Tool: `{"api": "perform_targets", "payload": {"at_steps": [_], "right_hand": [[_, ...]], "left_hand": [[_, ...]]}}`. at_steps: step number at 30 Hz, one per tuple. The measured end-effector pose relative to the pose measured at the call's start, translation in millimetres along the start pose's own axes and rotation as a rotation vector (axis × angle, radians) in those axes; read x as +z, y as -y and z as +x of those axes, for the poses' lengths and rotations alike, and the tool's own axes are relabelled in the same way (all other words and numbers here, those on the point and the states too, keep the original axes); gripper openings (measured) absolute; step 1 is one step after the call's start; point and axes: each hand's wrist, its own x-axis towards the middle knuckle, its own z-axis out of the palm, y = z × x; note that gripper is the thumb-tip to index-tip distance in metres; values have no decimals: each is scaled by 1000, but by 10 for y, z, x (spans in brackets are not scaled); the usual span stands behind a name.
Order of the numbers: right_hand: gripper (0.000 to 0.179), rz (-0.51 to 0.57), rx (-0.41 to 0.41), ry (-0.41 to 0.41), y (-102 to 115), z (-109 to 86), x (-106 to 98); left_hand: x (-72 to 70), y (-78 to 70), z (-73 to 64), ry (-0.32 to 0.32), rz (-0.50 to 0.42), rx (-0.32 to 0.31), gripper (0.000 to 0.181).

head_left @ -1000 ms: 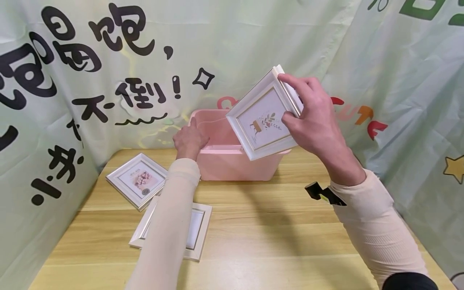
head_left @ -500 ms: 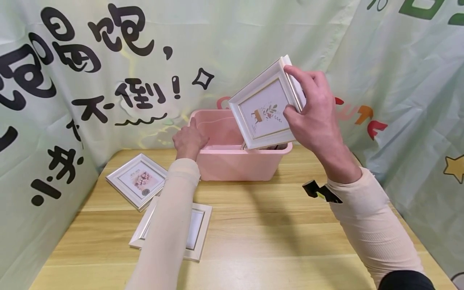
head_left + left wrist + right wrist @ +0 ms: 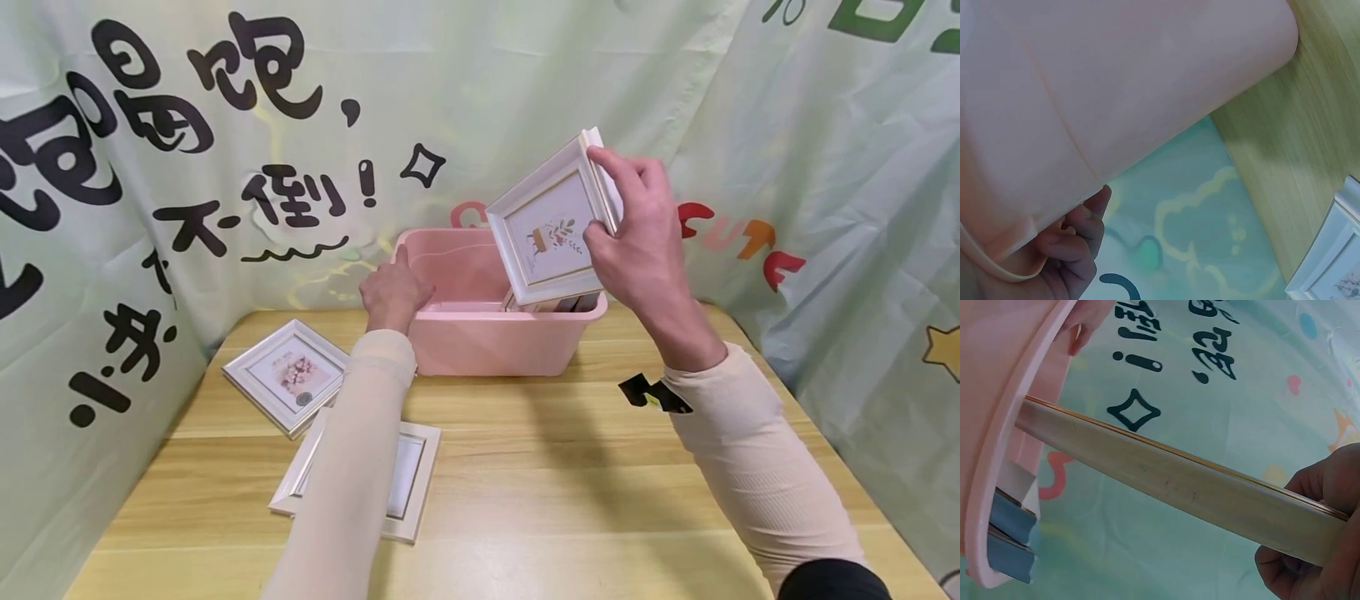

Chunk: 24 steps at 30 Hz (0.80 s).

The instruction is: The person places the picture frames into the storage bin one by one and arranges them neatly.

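Note:
My right hand [image 3: 641,237] pinches a white picture frame [image 3: 551,233] by its right edge, thumb in front and fingers at the back edge. The frame tilts over the right half of a pink plastic bin [image 3: 498,346]; its print shows a brown stool and leafy sprigs. In the right wrist view the frame's side [image 3: 1166,481] runs from my fingers to the bin's rim [image 3: 1016,400]. My left hand [image 3: 393,292] holds the bin's left rim, fingers curled beneath it in the left wrist view. Other frames [image 3: 1010,531] stand inside the bin's right end.
A frame with a pink flower print [image 3: 296,371] lies on the wooden table [image 3: 525,500] left of my left arm. Nearer, another white frame [image 3: 420,475] and an overlapping one are partly hidden by my left sleeve. A printed cloth [image 3: 525,75] hangs behind the bin.
My right hand has lifted the picture frame and shifted it slightly right, then dipped a little, uncovering more of the bin's front rim and the frames inside. The left hand has stayed put.

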Motion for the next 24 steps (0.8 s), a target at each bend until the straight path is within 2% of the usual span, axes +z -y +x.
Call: {"api": "perform_targets", "payload": {"at_steps": [10,24], "right_hand": [[73,-23,52,-21,-170,54,126],[74,-48,129,39,-255,129,247]], "left_hand": [[7,-13,-3,6,-13,0,85],[-11,0,-10,0,-29,2,85]]}}
